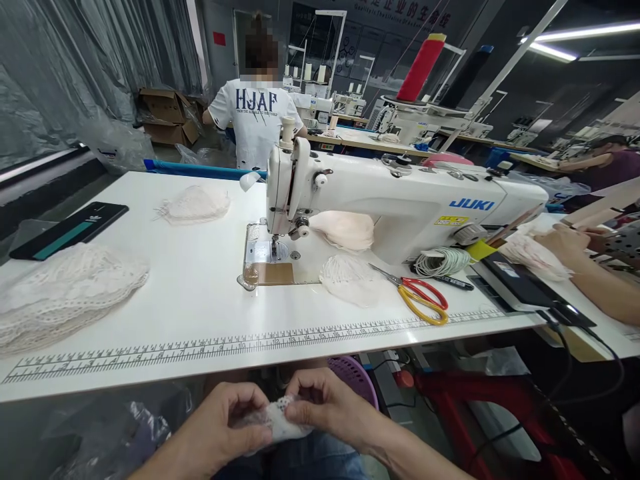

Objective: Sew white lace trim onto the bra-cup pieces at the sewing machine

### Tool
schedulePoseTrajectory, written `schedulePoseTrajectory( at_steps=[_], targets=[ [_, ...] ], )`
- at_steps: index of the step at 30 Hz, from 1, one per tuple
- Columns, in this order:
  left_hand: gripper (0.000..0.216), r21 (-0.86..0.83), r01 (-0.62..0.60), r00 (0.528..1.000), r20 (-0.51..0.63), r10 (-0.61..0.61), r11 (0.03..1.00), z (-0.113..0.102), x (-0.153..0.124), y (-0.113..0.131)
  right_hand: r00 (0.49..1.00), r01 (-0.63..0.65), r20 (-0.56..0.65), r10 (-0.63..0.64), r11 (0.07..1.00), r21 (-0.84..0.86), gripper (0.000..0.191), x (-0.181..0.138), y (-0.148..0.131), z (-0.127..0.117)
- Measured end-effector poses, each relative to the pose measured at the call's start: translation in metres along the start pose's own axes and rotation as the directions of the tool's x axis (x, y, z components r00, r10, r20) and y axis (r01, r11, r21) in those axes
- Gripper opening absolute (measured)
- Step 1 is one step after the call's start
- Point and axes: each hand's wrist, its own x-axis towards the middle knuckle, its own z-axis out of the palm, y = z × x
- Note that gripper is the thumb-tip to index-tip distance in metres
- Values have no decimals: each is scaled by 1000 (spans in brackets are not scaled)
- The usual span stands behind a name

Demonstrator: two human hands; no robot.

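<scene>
Below the table's front edge, over my lap, my left hand (pixel 227 420) and my right hand (pixel 325 403) both pinch a small piece of white lace fabric (pixel 281 419) between their fingers. The fingers of each hand are closed on it from either side. Above them is the white sewing table (pixel 200 300) with a printed ruler (pixel 250 345) along its front edge. A white JUKI sewing machine (pixel 390 200) stands at the table's middle.
Stacks of white lace pieces lie at the left (pixel 65 293), back (pixel 195 203) and beside the needle plate (pixel 350 279). Red and yellow scissors (pixel 420 297) lie at the right, a dark phone (pixel 70 230) at far left. Another person's arm (pixel 585 267) works at the right; a person in a white shirt (pixel 255 117) stands behind.
</scene>
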Motion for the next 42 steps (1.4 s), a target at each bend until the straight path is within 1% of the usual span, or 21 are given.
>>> schedulePoseTrajectory(
  at_steps=[7, 11, 15, 20, 22, 23, 24, 26, 27, 28, 30, 31, 32, 33, 35, 36, 37, 39, 40, 41, 42],
  targets=[
    [46, 56, -24, 998, -56, 27, 998, -1, 2, 0, 1000, 23, -10, -22, 999, 26, 37, 0, -3, 2],
    [47, 42, -46, 994, -96, 50, 998, -2, 1, 4, 999, 39, 7, -39, 999, 20, 35, 1, -8, 2],
    [47, 33, -39, 996, -82, 42, 999, -4, 0, 8, 998, 34, 49, -31, 998, -58, 33, 2, -13, 2],
    [44, 50, -34, 997, -68, 38, 998, -7, -3, 8, 998, 47, 34, -44, 996, -77, 32, 2, -17, 5],
    [40, 105, -18, 997, -77, 26, 994, -10, -9, 19, 999, 36, 35, -34, 997, -68, 32, 3, -23, 8],
    [38, 162, -8, 996, -85, 22, 987, -13, -12, 29, 998, 41, 41, -39, 997, -66, 32, 4, -28, 10],
    [35, 232, 2, 995, -100, 22, 973, -17, -14, 42, 997, 60, 51, -57, 996, -66, 32, 5, -34, 12],
    [30, 412, 3, 990, -130, 55, 911, -30, -16, 74, 990, 132, 62, -126, 987, -90, 30, 13, -50, 15],
    [27, 485, -8, 983, -158, 96, 875, -39, -13, 91, 984, 174, 54, -168, 977, -128, 28, 20, -60, 15],
    [24, 544, -29, 983, -136, 122, 838, -48, -8, 107, 976, 217, 36, -215, 953, -209, 25, 28, -69, 14],
    [20, 607, -83, 984, -75, 161, 790, -70, 12, 135, 950, 275, -9, -313, 848, -452, 20, 48, -85, 6],
    [17, 611, -76, 993, -27, 117, 788, -80, 26, 145, 931, 282, -33, -364, 772, -570, 20, 59, -92, -1],
    [14, 618, -73, 995, -9, 99, 783, -91, 42, 153, 908, 280, -52, -416, 693, -665, 21, 69, -98, -9],
    [12, 627, -68, 995, -8, 94, 776, -100, 59, 158, 883, 273, -70, -463, 630, -727, 22, 79, -102, -18],
    [9, 655, -64, 994, -28, 109, 753, -115, 91, 163, 835, 266, -102, -540, 559, -786, 20, 91, -108, -38],
    [9, 663, -64, 993, -31, 113, 746, -119, 105, 162, 804, 278, -83, -589, 494, -824, 19, 95, -110, -47],
    [9, 669, -64, 993, -30, 113, 740, -123, 117, 161, 765, 303, -26, -644, 394, -867, 19, 97, -111, -55],
    [10, 674, -65, 994, -17, 104, 736, -126, 132, 158, 676, 384, 193, -711, 117, -916, 24, 99, -112, -67],
    [11, 677, -63, 995, -12, 97, 733, -126, 136, 156, 634, 420, 315, -707, -27, -907, 26, 99, -113, -72],
    [11, 682, -59, 996, -12, 91, 729, -126, 138, 155, 603, 443, 412, -683, -143, -885, 25, 101, -113, -75],
    [12, 688, -54, 996, -14, 88, 724, -126, 140, 154, 587, 455, 472, -658, -215, -864, 23, 102, -114, -77]
  ],
)
